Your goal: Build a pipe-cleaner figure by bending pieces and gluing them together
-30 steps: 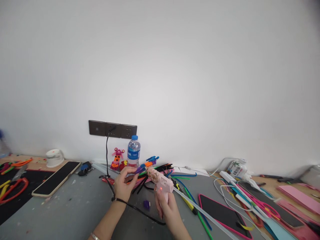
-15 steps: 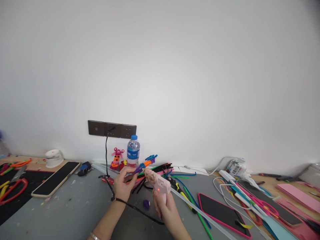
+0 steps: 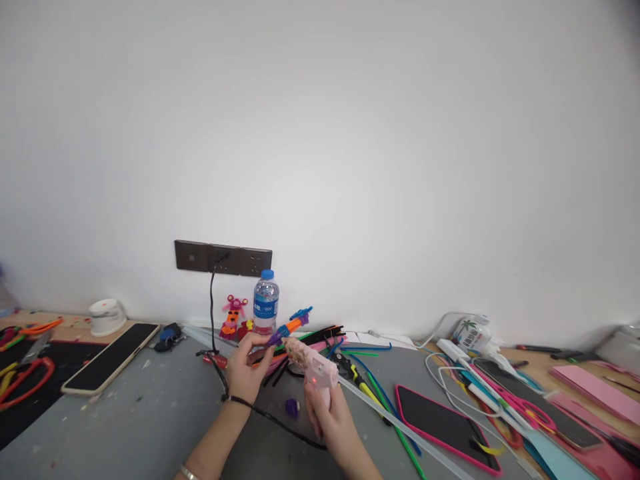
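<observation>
My right hand [image 3: 331,419] is wrapped round the grip of a pink hot glue gun [image 3: 314,365], its red light on and its nozzle pointing up and left. My left hand [image 3: 247,371] pinches a small pipe-cleaner figure [image 3: 290,326] in purple, orange and blue, held just above the nozzle tip. The gun's black cord [image 3: 273,417] runs across my left wrist and up to the wall socket [image 3: 223,258]. A small purple piece [image 3: 293,407] lies on the grey table between my hands.
A water bottle [image 3: 265,302] and a pink-orange pipe-cleaner figure [image 3: 233,317] stand by the wall. Loose pipe cleaners [image 3: 325,337] lie behind the hands. Phones lie at left [image 3: 109,358] and right [image 3: 445,427]. White cables, scissors [image 3: 520,407] and coloured sheets crowd the right side.
The glue gun and the pipe-cleaner figure have shifted slightly left and closer together. Both hands keep their grip.
</observation>
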Demonstrator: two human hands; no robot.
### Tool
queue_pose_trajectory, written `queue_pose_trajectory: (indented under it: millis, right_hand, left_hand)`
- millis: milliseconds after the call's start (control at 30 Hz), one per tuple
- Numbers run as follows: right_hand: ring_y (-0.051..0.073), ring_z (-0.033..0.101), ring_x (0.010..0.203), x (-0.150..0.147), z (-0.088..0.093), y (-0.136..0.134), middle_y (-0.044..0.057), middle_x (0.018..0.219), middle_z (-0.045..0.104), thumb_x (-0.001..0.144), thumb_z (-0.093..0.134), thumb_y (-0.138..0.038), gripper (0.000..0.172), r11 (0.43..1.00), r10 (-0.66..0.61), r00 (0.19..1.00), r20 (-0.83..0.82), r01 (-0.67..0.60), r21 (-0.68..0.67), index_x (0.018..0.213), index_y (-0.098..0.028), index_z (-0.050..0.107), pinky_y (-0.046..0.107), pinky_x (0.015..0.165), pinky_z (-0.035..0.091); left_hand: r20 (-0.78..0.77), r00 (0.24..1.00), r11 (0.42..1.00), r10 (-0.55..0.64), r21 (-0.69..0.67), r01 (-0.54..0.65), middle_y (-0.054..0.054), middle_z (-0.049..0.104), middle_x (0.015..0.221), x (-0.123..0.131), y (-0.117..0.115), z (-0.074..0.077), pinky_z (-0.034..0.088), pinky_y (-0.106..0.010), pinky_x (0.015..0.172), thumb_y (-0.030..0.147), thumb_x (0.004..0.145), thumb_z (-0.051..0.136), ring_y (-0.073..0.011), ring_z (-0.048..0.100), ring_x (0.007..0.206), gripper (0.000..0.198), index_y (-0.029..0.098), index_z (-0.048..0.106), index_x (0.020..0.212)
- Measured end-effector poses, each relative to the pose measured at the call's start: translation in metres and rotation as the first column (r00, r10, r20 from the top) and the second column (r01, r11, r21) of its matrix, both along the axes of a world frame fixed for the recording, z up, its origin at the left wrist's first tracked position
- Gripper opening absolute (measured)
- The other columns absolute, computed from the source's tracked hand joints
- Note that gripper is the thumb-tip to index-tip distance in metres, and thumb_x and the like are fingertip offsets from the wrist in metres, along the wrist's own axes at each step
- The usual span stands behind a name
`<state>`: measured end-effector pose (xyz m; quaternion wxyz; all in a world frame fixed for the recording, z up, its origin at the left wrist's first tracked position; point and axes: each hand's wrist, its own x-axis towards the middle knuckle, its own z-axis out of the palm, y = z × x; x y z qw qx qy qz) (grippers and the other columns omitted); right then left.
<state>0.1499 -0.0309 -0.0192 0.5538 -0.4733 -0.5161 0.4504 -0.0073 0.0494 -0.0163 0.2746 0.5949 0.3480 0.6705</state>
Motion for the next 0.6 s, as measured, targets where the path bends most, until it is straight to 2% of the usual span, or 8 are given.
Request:
queue_pose_trajectory:
  millis: [133,267,400,600]
  right_hand:
    - [0.008,0.025,0.037,-0.001,-0.0023,-0.0008,-0.009,0.041,0.034,0.081,0.055,-0.069,0.061,1.0,-0.005,1.0,-0.003,0.005,-0.014,0.101,-0.013,0.061,0.021,0.037,0.021]
    - [0.01,0.028,0.036,0.0034,0.0014,0.0009,-0.008,0.043,0.037,0.077,0.059,-0.069,0.062,1.0,0.019,1.0,-0.02,-0.019,-0.004,0.109,-0.016,0.063,0.022,0.035,0.022]
    - [0.014,0.037,0.038,0.0056,0.0052,0.0018,-0.005,0.043,0.04,0.075,0.064,-0.068,0.061,1.0,0.006,0.999,-0.039,-0.005,0.017,0.112,-0.019,0.065,0.024,0.034,0.028]
    - [0.02,0.05,0.046,0.0067,0.0032,0.0031,-0.001,0.045,0.047,0.076,0.063,-0.068,0.063,0.999,-0.026,1.0,-0.006,0.026,0.03,0.114,-0.018,0.065,0.026,0.038,0.038]
  left_hand:
    - [0.001,1.0,1.0,-0.011,-0.011,0.011,-0.003,0.068,0.079,0.0004,-0.0014,0.0013,0.063,-0.03,0.066,0.024,0.077,0.068,-0.0198,0.07,0.077,0.006,0.019,0.067,0.08]
    - [-0.007,1.0,1.0,-0.014,-0.019,0.014,-0.004,0.069,0.079,-0.0001,-0.0013,0.0013,0.063,-0.031,0.068,0.025,0.078,0.068,-0.0201,0.071,0.077,0.007,0.019,0.067,0.08]
    - [-0.009,1.0,1.0,-0.009,-0.02,0.009,-0.003,0.069,0.079,-0.0017,0.0009,-0.001,0.063,-0.03,0.067,0.027,0.076,0.07,-0.0199,0.071,0.076,0.009,0.018,0.068,0.078]
    - [-0.006,1.0,1.0,-0.012,-0.022,0.012,-0.004,0.07,0.079,-0.0026,0.0024,-0.0027,0.064,-0.032,0.066,0.027,0.075,0.071,-0.0209,0.071,0.076,0.009,0.018,0.069,0.078]
